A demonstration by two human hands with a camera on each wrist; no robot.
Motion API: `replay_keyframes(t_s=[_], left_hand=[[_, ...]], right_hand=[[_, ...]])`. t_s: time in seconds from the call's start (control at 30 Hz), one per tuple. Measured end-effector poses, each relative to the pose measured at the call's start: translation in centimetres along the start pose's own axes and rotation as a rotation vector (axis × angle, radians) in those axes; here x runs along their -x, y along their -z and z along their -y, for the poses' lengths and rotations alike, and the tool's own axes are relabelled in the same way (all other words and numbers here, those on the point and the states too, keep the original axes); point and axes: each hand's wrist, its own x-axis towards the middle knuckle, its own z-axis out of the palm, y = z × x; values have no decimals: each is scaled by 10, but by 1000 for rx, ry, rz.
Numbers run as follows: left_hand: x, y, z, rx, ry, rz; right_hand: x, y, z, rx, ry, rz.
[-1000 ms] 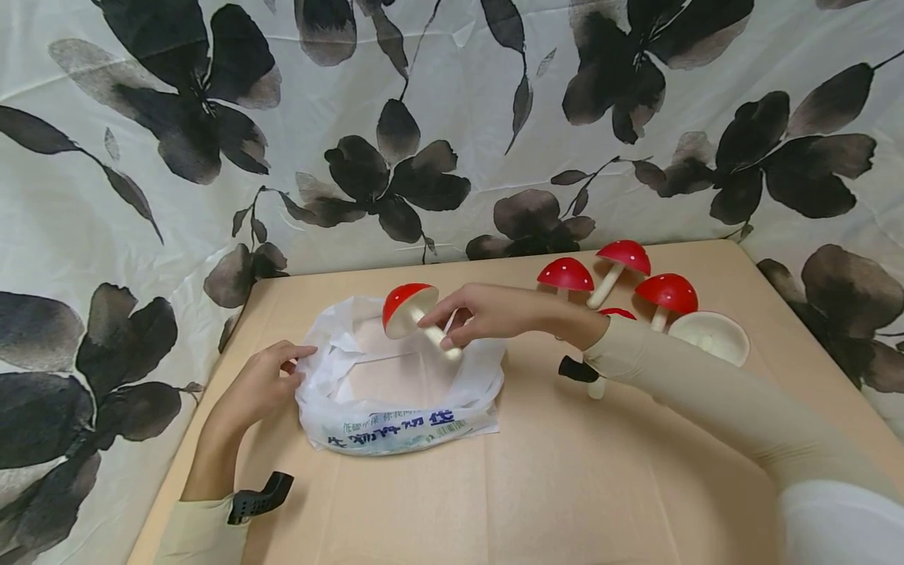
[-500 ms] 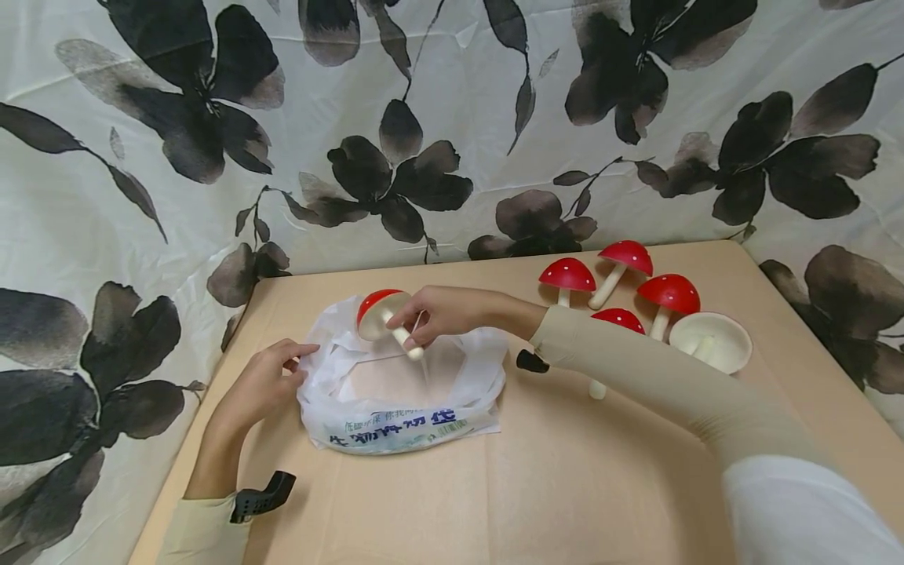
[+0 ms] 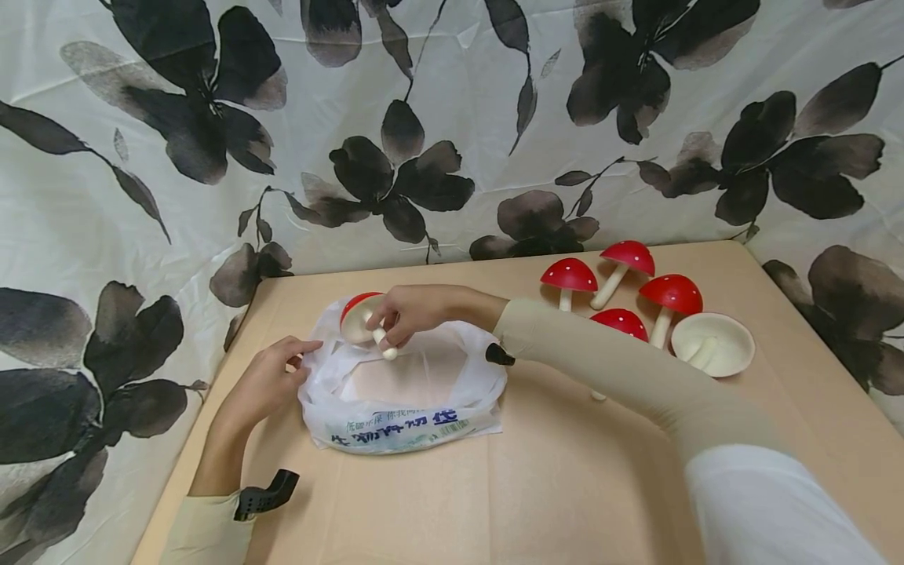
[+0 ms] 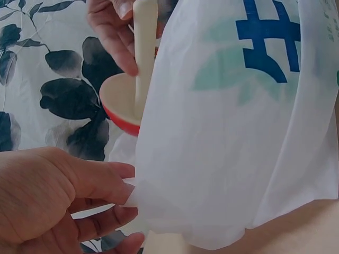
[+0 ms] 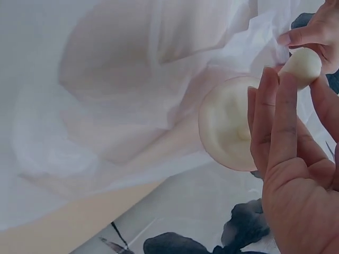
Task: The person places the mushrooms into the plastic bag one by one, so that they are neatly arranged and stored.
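My right hand [image 3: 413, 312] pinches the pale stem of a toy mushroom [image 3: 362, 320] above the back left of a white plastic bag [image 3: 410, 431]. The red cap tilts up and left, its cream underside showing. In the right wrist view, fingertips and thumb close round the stem's rounded end [image 5: 303, 66]. At the bag's left side, my left hand [image 3: 267, 380] pinches the rim between thumb and forefinger; the left wrist view shows this bag edge [image 4: 130, 197] between them. The bag's mouth gapes upward, and blue and green print marks its front.
Several more red-capped mushrooms, among them an upright one [image 3: 568, 276], stand or lean at the table's back right. One mushroom [image 3: 713, 345] lies cap down, and my right forearm partly covers another [image 3: 623, 322]. A flowered cloth [image 3: 395, 71] hangs behind the wooden table [image 3: 424, 502].
My right hand has carried the mushroom leftward and slightly down, from over the bag's middle to its back left rim. The left hand has stayed at the bag's edge.
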Motion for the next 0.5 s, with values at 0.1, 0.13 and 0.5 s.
replay_keyframes(t_s=[0.1,0.13,0.5], left_hand=[[-1,0,0,4,2,1],[-1,0,0,6,3,3],[-1,-1,-1,44,14,11]], right_hand=[[-9,-2,3,28,-16,-1],[-12,-3,4,30,-23,-5],[-35,-20,8,186,-132,-66]])
